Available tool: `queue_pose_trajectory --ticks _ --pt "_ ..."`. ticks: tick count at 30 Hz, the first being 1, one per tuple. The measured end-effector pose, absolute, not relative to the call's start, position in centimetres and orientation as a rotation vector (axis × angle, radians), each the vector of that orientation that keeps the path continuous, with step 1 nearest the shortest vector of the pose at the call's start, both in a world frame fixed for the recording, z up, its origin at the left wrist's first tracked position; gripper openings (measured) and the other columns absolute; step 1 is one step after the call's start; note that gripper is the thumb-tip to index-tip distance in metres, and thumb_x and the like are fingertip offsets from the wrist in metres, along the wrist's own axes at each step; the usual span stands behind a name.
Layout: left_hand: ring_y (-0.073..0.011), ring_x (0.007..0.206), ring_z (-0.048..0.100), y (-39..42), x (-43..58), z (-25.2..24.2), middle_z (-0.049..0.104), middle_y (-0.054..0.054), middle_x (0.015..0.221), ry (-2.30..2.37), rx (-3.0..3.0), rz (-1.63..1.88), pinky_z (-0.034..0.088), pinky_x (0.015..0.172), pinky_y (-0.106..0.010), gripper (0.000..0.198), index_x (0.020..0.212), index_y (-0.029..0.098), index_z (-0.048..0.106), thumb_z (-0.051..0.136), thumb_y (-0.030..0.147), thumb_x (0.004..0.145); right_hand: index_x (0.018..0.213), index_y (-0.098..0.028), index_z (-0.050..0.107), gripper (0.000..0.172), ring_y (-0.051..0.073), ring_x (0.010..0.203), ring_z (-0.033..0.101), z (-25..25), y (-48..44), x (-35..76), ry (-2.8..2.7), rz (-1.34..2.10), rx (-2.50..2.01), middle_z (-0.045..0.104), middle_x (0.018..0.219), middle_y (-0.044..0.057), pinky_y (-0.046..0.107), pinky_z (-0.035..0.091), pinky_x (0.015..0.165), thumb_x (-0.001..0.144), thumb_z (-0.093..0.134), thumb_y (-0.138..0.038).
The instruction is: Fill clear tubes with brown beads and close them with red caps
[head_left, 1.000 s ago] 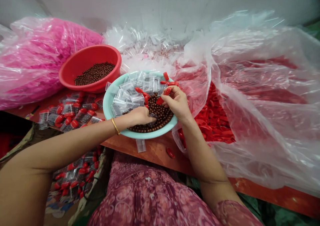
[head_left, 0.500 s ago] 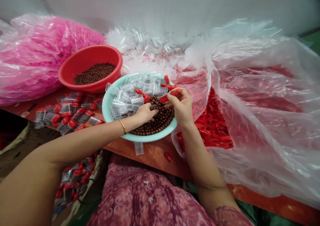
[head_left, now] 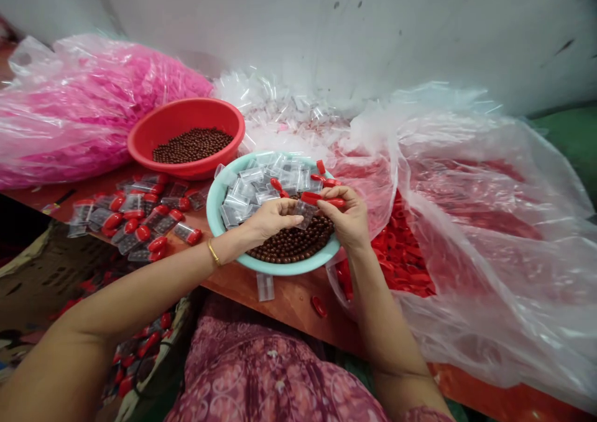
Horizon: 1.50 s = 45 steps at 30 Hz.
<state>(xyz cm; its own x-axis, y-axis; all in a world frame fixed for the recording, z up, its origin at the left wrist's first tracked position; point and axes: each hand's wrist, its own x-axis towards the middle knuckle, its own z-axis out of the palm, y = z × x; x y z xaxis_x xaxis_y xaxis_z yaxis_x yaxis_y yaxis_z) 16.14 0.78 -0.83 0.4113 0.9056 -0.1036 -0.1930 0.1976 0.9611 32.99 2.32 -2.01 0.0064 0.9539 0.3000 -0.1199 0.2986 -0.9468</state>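
Note:
Over the pale turquoise basin (head_left: 216, 207), my left hand (head_left: 275, 220) pinches a small clear plastic container (head_left: 305, 214) with some dark balls seemingly inside. My right hand (head_left: 349, 218) is closed on a red cap (head_left: 311, 198) held at the container's upper end; whether the cap is fully seated I cannot tell. A second red piece (head_left: 336, 203) shows among the right fingers. Below both hands lie many brown balls (head_left: 293, 242). Clear containers (head_left: 252, 186) fill the basin's far left side, with a few loose red caps (head_left: 276, 184) among them.
A red basin (head_left: 140, 136) of brown balls stands back left, beside a bag of pink pieces (head_left: 112, 92). Capped containers (head_left: 153, 214) lie left on the table (head_left: 284, 294), above a box (head_left: 37, 266). An open plastic bag (head_left: 471, 223) of red caps (head_left: 405, 260) spreads right.
My left hand has come up from the balls with a clear container. My right hand has brought a red cap to it. The view has shifted slightly, so everything sits lower and further right.

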Motion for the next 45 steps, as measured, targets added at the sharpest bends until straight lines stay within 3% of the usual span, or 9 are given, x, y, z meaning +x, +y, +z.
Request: queue_pose_trajectory --ticks 7,15,19,22,27,32,35,40,45 --pt "-0.0094 0.072 0.056 -0.5 14.7 -0.8 0.065 -0.001 0.08 0.878 1.059 1.006 0.043 0.073 -0.023 0.026 0.085 0.011 0.064 0.071 0.013 0.059 0.098 -0.022 0.065 0.026 0.011 0.059 0.052 -1.3 2.2 32.5 -1.623 1.221 -0.925 0.061 0.075 -0.002 0.026 0.044 0.058 0.074 0.064 -0.031" --pt "-0.0066 0.065 0.053 -1.3 14.6 -1.2 0.058 0.002 0.074 0.969 1.026 0.979 0.044 0.061 -0.018 0.017 0.084 0.013 0.055 0.064 0.013 0.069 0.089 -0.02 0.057 0.017 0.01 0.06 0.053 -1.7 2.1 32.0 -1.697 1.233 -0.931 0.061 0.073 -0.002 0.024 0.044 0.058 0.077 0.061 -0.032" --pt "-0.0082 0.068 0.059 -1.5 14.6 -0.6 0.061 0.0 0.079 0.95 0.993 0.927 0.047 0.057 -0.017 0.019 0.094 0.015 0.05 0.06 0.022 0.079 0.095 -0.021 0.058 0.019 0.012 0.07 0.06 -1.8 2.1 32.1 -1.666 1.074 -0.964 0.066 0.082 0.0 0.027 0.049 0.066 0.079 0.059 -0.031" --pt "-0.0063 0.06 0.057 -1.6 14.5 -0.5 0.06 0.002 0.073 0.929 1.021 0.932 0.044 0.05 -0.015 0.019 0.092 0.014 0.051 0.061 0.021 0.077 0.094 -0.02 0.062 0.02 0.015 0.077 0.063 -1.7 2.0 32.0 -1.718 0.903 -1.029 0.069 0.088 0.002 0.028 0.051 0.071 0.079 0.058 -0.033" --pt "-0.0046 0.05 0.055 -1.6 14.4 -0.5 0.057 0.004 0.062 0.888 1.025 0.946 0.046 0.05 -0.015 0.018 0.082 0.013 0.051 0.065 0.015 0.07 0.087 -0.02 0.058 0.021 0.011 0.045 0.056 -1.1 1.0 31.5 -1.719 0.787 -1.182 0.067 0.07 -0.001 0.024 0.046 0.047 0.08 0.058 -0.039" --pt "-0.007 0.046 0.059 -1.8 14.4 -0.2 0.063 0.001 0.069 0.802 0.982 0.903 0.046 0.046 -0.017 0.018 0.084 0.014 0.048 0.062 0.022 0.074 0.1 -0.02 0.063 0.024 0.017 0.069 0.064 -0.2 0.4 31.2 -1.964 0.477 -1.241 0.07 0.083 0.003 0.03 0.05 0.067 0.079 0.054 -0.028" --pt "-0.0061 0.045 0.058 -1.9 14.3 0.0 0.061 0.003 0.064 0.838 0.939 0.916 0.046 0.048 -0.016 0.014 0.081 0.015 0.047 0.059 0.017 0.073 0.096 -0.021 0.063 0.02 0.017 0.07 0.061 0.0 0.3 31.1 -1.871 0.627 -1.237 0.068 0.08 0.002 0.03 0.049 0.066 0.081 0.052 -0.027" --pt "-0.011 0.045 0.059 -1.4 13.8 0.0 0.063 0.0 0.062 0.75 0.735 0.842 0.049 0.049 -0.022 0.006 0.081 0.014 0.049 0.049 0.016 0.075 0.093 -0.023 0.061 0.019 0.009 0.04 0.04 0.0 0.1 31.1 -1.536 1.16 -1.206 0.047 0.052 -0.007 0.023 0.038 0.04 0.076 0.056 -0.03" --pt "-0.0161 0.047 0.061 -0.7 13.2 0.1 0.065 -0.008 0.061 0.67 0.55 0.81 0.051 0.051 -0.028 0.034 0.081 0.011 0.055 0.028 0.029 0.088 0.091 -0.021 0.06 0.027 0.006 0.04 0.039 -0.2 0.2 31.1 -1.378 1.311 -1.151 0.047 0.059 -0.007 0.022 0.039 0.038 0.072 0.054 -0.039"
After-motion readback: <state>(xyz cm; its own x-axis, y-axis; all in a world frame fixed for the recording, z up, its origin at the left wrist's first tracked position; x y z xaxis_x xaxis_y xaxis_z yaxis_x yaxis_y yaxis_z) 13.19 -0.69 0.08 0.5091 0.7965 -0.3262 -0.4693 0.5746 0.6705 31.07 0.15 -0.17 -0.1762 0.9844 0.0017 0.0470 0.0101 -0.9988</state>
